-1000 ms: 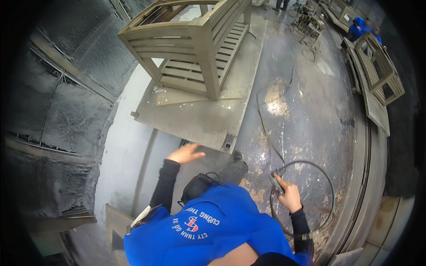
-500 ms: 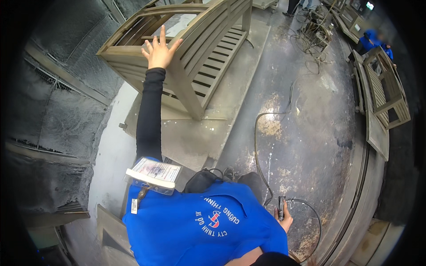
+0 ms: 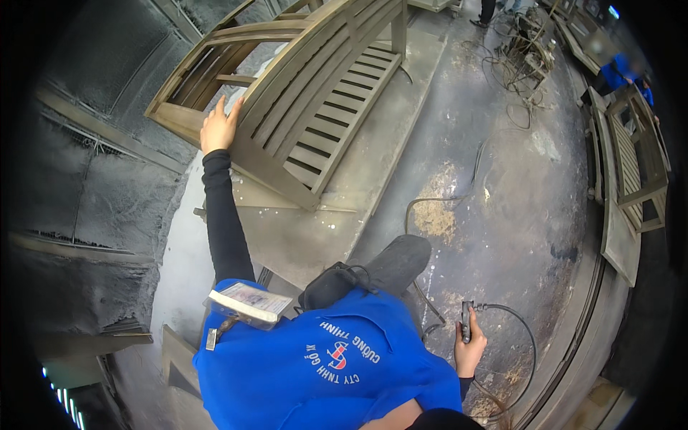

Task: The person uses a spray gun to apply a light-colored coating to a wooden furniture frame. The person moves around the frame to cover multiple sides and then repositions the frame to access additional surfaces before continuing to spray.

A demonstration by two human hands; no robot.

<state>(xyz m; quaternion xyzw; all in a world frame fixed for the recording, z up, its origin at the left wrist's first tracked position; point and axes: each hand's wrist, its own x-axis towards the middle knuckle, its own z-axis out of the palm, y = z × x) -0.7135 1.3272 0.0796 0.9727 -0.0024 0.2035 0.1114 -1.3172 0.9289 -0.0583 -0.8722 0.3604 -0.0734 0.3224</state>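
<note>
A brownish-grey slatted wooden bench (image 3: 333,136) lies tipped over on a broad flat board (image 3: 287,236) ahead of me. My left hand (image 3: 218,129) reaches out to the bench's near end, its fingers gripping over the frame edge and the thumb apart. Low on the right, my right hand (image 3: 469,350) is closed around a dark spray gun (image 3: 466,321). A black hose (image 3: 527,330) runs from that gun and loops down beside my arm.
Another slatted wooden piece (image 3: 634,165) stands on the right, with a person in blue (image 3: 618,72) behind it. Tangled hoses (image 3: 523,54) lie at the back, and one hose (image 3: 410,208) crosses the stained floor. Dark dusty panels (image 3: 107,193) line the left.
My left hand has gone from spread over the bench's end to gripping its frame, slightly nearer and left. The bench has turned and tilted. My leg now shows further forward.
</note>
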